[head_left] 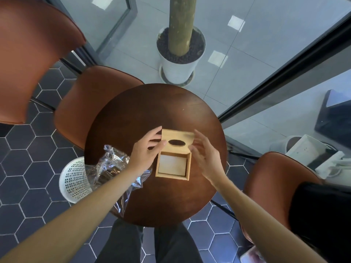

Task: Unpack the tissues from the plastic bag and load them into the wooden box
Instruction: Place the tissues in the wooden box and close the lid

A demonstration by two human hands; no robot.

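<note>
A light wooden box [187, 168] stands open at the middle of the round dark table [171, 202]. A flat white stack of tissues [171, 165] lies inside it. The box's lid [180, 136], with a dark oval slot, is tilted over the box's far edge. My left hand [145, 151] pinches the lid's left edge, thumb on top. My right hand [205, 154] is blurred and holds the lid's right edge. The crumpled clear plastic bag [111, 164] lies on the table's left side, partly under my left forearm.
A white perforated bin [73, 180] stands on the floor left of the table. Brown chairs [85, 103] surround the table, and the right chair [269, 179] carries a black bag [319, 211]. A potted trunk [180, 59] and a glass wall lie beyond.
</note>
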